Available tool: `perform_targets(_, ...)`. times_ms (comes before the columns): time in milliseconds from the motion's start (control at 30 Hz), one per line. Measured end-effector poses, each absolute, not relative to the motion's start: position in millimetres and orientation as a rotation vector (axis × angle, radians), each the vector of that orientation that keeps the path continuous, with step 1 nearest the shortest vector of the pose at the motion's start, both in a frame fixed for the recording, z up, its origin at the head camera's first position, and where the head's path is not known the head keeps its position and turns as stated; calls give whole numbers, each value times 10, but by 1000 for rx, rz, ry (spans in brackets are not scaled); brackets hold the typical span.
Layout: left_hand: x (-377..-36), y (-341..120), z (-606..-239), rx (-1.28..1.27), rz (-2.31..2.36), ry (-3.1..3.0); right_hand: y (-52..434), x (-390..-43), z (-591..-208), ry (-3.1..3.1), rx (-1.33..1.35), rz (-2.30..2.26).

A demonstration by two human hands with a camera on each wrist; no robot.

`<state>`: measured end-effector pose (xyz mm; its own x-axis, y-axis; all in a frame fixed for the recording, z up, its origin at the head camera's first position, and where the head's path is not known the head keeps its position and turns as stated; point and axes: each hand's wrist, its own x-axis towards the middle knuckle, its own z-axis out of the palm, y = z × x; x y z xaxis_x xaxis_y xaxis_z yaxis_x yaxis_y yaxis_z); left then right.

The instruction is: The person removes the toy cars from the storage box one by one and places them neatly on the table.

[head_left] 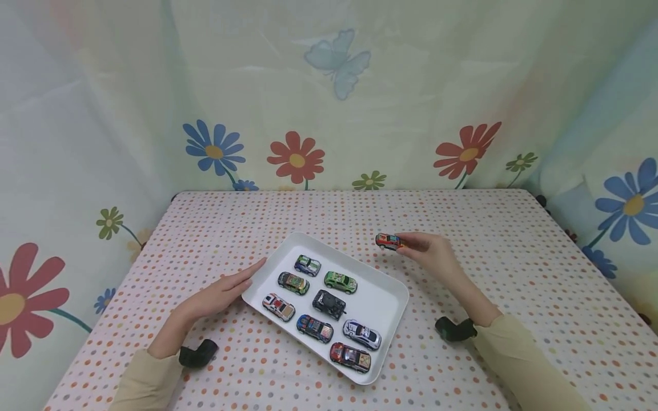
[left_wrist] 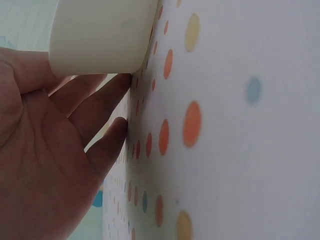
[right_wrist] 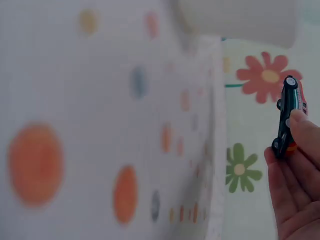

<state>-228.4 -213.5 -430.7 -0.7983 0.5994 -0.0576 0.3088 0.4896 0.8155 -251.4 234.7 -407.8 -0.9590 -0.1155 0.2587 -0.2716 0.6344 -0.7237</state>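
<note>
Between thumb and fingers, my right hand (head_left: 432,254) pinches a red toy car (head_left: 388,241) above the table, beyond the tray's right end. The right wrist view shows the car's dark underside and wheels, with the thumb (right_wrist: 303,125) on its side. My left hand (head_left: 223,292) lies with straight fingers against the left edge of the white tray (head_left: 393,308); the left wrist view shows the fingers (left_wrist: 102,107) right at the tray's wall (left_wrist: 102,37). Several toy cars stand in the tray, among them a green car (head_left: 340,282), a black car (head_left: 329,304) and a white-and-purple car (head_left: 362,334).
A dotted cloth (head_left: 462,211) covers the table under the tray. Behind the table's far edge hangs a curtain (head_left: 401,114) printed with flowers and a butterfly. Black wrist devices sit at the left wrist (head_left: 198,354) and the right wrist (head_left: 455,329).
</note>
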Motion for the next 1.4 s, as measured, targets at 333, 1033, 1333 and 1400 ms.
perform_targets(333, -2274, -2125, -4268, 767, 1201, 2404, 2354, -2648, -4204, -2809, 290, 1163)
perform_targets(1033, -2292, -2133, -4289, 771, 1211, 2403, 2053, -2744, -4136, -3006, 328, 715)
perform_targets(1333, -2285, -2135, -4301, 775, 1226, 2392, 2038, -2727, -4141, -3023, 326, 630)
perform_targets(1400, -2278, -2132, -4296, 778, 1225, 2392, 2033, -2714, -4133, -3027, 335, 619)
